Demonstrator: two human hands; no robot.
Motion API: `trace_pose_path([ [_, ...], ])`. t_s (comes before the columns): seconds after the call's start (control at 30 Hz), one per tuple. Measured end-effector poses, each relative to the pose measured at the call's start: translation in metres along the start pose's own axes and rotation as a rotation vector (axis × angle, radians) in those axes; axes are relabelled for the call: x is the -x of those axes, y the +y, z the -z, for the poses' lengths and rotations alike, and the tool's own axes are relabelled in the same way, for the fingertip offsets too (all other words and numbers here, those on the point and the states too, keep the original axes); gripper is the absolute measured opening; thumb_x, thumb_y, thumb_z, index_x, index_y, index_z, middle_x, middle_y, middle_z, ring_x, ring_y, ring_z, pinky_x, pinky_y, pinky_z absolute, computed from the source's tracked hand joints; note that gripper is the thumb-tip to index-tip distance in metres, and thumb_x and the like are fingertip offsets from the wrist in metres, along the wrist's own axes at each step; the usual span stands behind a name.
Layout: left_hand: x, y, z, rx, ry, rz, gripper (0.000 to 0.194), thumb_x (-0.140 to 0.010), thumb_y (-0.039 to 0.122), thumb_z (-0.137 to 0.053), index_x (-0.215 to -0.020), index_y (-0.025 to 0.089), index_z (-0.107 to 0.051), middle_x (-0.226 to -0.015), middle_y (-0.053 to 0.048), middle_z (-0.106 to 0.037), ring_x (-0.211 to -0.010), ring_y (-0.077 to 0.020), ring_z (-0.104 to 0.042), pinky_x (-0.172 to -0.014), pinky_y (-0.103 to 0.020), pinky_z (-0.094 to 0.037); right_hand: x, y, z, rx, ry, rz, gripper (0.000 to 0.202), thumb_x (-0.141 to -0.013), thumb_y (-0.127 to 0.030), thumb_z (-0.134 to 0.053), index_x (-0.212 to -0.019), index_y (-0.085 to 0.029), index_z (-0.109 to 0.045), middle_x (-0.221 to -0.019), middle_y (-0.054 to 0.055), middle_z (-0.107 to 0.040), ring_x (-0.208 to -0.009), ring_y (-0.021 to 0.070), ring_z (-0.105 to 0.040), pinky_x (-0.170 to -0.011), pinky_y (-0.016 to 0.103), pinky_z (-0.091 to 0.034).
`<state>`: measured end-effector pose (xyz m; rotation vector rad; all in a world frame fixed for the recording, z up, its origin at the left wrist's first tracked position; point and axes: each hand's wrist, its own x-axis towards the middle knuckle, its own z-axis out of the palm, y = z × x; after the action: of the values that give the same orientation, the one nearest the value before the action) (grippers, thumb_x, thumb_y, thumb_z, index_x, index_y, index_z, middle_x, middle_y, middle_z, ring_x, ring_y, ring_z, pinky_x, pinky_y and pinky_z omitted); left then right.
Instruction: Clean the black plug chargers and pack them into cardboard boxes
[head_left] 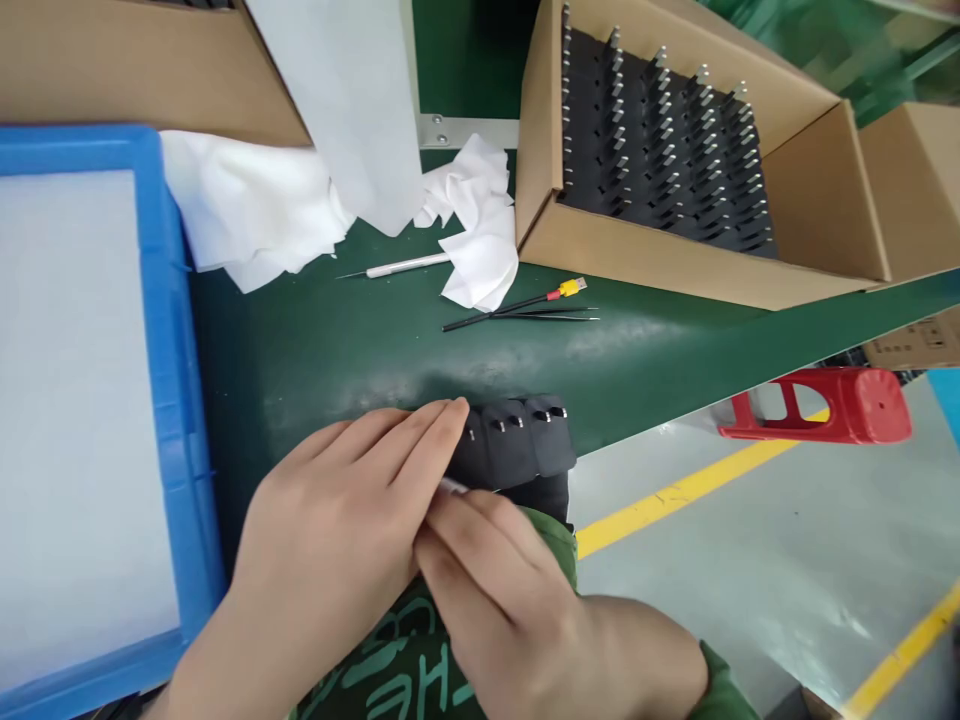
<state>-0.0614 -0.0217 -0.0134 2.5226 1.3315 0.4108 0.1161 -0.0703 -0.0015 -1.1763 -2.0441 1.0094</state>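
Observation:
A row of black plug adapters (512,440) with metal prongs facing up lies at the near edge of the green table. My left hand (337,510) rests over the row's left end, its fingers pressed together and hiding that part. Just below it, my right hand (502,590) has its fingers closed against a small white item (453,486), which shows only as a sliver between the hands. What my left fingers hold, if anything, is hidden beneath them.
A blue tray (176,400) stands at left. White cloths (255,205), a white-handled pick (405,265), tweezers (547,314) and a yellow-tipped cable (571,288) lie beyond my hands. A cardboard box (675,260) holds rows of adapters. A red stool (862,405) is on the floor.

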Motion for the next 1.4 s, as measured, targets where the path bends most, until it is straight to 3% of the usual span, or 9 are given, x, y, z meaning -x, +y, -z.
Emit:
trace_pose_path([
  [0.07, 0.0, 0.0, -0.001, -0.02, -0.007, -0.009, 0.035, -0.093, 0.007, -0.045, -0.124, 0.007, -0.063, -0.111, -0.009, -0.077, -0.092, -0.0254, -0.07, -0.075, -0.039, -0.048, 0.0, 0.004, 0.016, -0.054, -0.035, -0.017, 0.055, -0.089, -0.001, -0.048, -0.142, -0.008, -0.059, -0.122, 0.013, -0.071, -0.107, 0.023, -0.068, -0.098, 0.029, -0.063],
  [0.17, 0.001, 0.0, -0.003, -0.037, -0.023, -0.013, 0.037, -0.097, 0.031, -0.055, -0.126, 0.008, -0.063, -0.112, -0.009, -0.076, -0.094, -0.0279, -0.069, -0.078, -0.042, -0.048, 0.013, 0.016, 0.035, 0.198, 0.277, -0.236, 0.069, -0.084, 0.007, -0.052, -0.14, -0.031, -0.062, -0.124, 0.005, -0.068, -0.11, 0.0235, -0.067, -0.089, 0.039, -0.065],
  [0.27, 0.002, 0.0, -0.003, -0.043, -0.028, -0.017, 0.037, -0.097, 0.033, -0.059, -0.125, 0.009, -0.064, -0.111, -0.008, -0.076, -0.094, -0.027, -0.069, -0.079, -0.041, -0.048, 0.029, 0.027, 0.029, 0.41, 0.434, -0.211, 0.069, -0.085, 0.011, -0.053, -0.141, -0.028, -0.061, -0.116, 0.009, -0.067, -0.105, 0.0234, -0.068, -0.081, 0.04, -0.064],
  [0.47, -0.004, 0.002, 0.004, -0.045, -0.045, -0.037, 0.041, -0.1, 0.034, -0.055, -0.126, 0.004, -0.064, -0.115, -0.013, -0.074, -0.096, -0.0303, -0.067, -0.087, -0.045, -0.047, 0.038, 0.026, 0.029, 0.195, 0.181, 0.013, 0.047, -0.087, 0.011, -0.048, -0.131, 0.001, -0.063, -0.119, 0.02, -0.064, -0.115, 0.0255, -0.063, -0.087, 0.038, -0.062],
  [0.6, -0.023, 0.019, 0.004, -0.096, -0.037, -0.052, 0.063, -0.099, 0.046, -0.054, -0.139, -0.003, -0.055, -0.128, -0.021, -0.069, -0.107, -0.0405, -0.064, -0.095, -0.054, -0.044, 0.032, 0.038, 0.047, 0.152, 0.278, -0.016, 0.049, -0.083, 0.015, -0.049, -0.123, -0.007, -0.068, -0.115, 0.014, -0.066, -0.105, 0.02, -0.065, -0.081, 0.034, -0.061],
  [0.83, -0.04, 0.033, -0.009, -0.028, -0.02, -0.082, 0.032, -0.101, 0.026, -0.052, -0.116, 0.002, -0.068, -0.109, -0.012, -0.077, -0.085, -0.0273, -0.071, -0.076, -0.042, -0.049, 0.037, 0.05, 0.039, 0.157, 0.304, 0.027, 0.046, -0.082, 0.015, -0.051, -0.121, -0.002, -0.068, -0.115, 0.017, -0.067, -0.106, 0.0219, -0.066, -0.079, 0.035, -0.062],
  [1.1, -0.037, 0.032, -0.015, -0.026, 0.023, -0.043, 0.036, -0.1, 0.03, -0.057, -0.12, 0.001, -0.066, -0.111, -0.012, -0.077, -0.087, -0.0251, -0.072, -0.082, -0.041, -0.052, 0.029, 0.065, 0.064, -0.172, 0.268, -0.087, 0.057, -0.084, 0.011, -0.052, -0.123, -0.025, -0.072, -0.11, 0.005, -0.069, -0.096, 0.016, -0.068, -0.077, 0.031, -0.061],
  [1.3, -0.018, 0.035, 0.013, -0.008, 0.074, 0.064, 0.057, -0.101, 0.045, -0.057, -0.133, -0.002, -0.058, -0.133, -0.019, -0.067, -0.116, -0.0293, -0.065, -0.108, -0.044, -0.044, 0.011, 0.087, 0.056, -0.427, 0.222, -0.164, 0.049, -0.09, 0.003, -0.054, -0.113, -0.033, -0.077, -0.106, 0.001, -0.071, -0.097, 0.0131, -0.069, -0.082, 0.026, -0.061],
  [1.4, -0.002, 0.046, 0.027, 0.022, 0.09, 0.036, 0.039, -0.098, 0.035, -0.065, -0.126, 0.008, -0.065, -0.129, -0.012, -0.071, -0.12, -0.0276, -0.062, -0.113, -0.042, -0.04, 0.002, 0.092, 0.075, -0.462, 0.29, -0.192, 0.044, -0.091, -0.001, -0.057, -0.11, -0.034, -0.078, -0.106, 0.0, -0.07, -0.092, 0.0125, -0.068, -0.075, 0.024, -0.059],
])
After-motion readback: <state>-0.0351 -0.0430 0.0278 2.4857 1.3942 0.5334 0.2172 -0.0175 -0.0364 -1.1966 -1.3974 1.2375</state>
